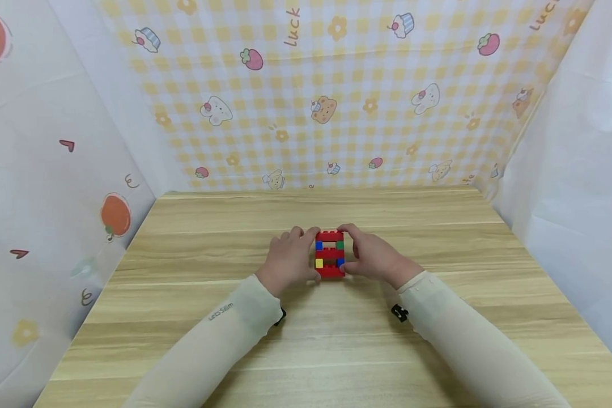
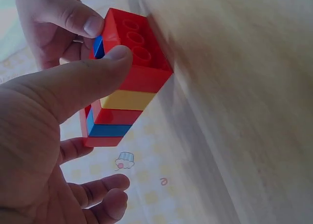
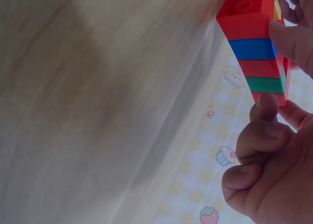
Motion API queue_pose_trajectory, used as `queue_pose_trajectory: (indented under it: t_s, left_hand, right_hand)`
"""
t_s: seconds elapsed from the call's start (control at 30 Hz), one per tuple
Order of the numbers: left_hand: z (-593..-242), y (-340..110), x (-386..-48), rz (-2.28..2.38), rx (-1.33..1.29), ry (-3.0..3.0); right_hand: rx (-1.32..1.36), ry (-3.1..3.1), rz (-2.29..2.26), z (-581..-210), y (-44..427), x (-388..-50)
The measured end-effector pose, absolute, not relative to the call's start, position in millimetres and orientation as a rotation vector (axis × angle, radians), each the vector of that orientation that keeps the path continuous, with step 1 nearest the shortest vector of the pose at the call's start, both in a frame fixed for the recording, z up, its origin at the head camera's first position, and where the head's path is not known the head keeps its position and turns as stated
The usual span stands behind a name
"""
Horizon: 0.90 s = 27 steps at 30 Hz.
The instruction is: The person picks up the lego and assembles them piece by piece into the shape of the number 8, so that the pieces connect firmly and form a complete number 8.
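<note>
A toy-brick structure (image 1: 330, 253) lies on the wooden table between both hands. It has three long red bricks, with small blue and green bricks in one gap and small yellow and blue ones in the other. My left hand (image 1: 288, 260) grips its left side, thumb (image 2: 105, 70) at the near red brick and a finger at the far one. On the right side, my right hand (image 1: 374, 258) holds it the same way, thumb low and index finger at the far corner. The right hand's other fingers (image 3: 244, 177) are curled beside the structure, off the bricks.
The wood-grain table (image 1: 331, 351) extends around the hands. A yellow checked cloth (image 1: 296, 113) hangs behind it, with white cloth on the left (image 1: 56, 198) and right (image 1: 576, 170). Black straps (image 1: 400, 313) show at the wrists.
</note>
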State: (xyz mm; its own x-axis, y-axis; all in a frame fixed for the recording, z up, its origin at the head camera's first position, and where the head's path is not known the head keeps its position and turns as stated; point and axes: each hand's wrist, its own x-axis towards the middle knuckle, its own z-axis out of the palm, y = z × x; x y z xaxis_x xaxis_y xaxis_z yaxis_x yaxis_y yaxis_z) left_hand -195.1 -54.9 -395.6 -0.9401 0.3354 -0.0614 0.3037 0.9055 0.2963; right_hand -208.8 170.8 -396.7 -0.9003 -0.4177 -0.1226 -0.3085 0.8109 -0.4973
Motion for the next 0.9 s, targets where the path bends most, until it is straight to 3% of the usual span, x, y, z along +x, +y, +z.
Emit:
queue_pose_trajectory:
  t_s: [0.9]
  left_hand:
    - [-394.0,-60.8,-208.9,0.491,0.483,2.855]
  right_hand:
    - [-0.526,2.703,-0.676,-400.7,173.5,-214.4]
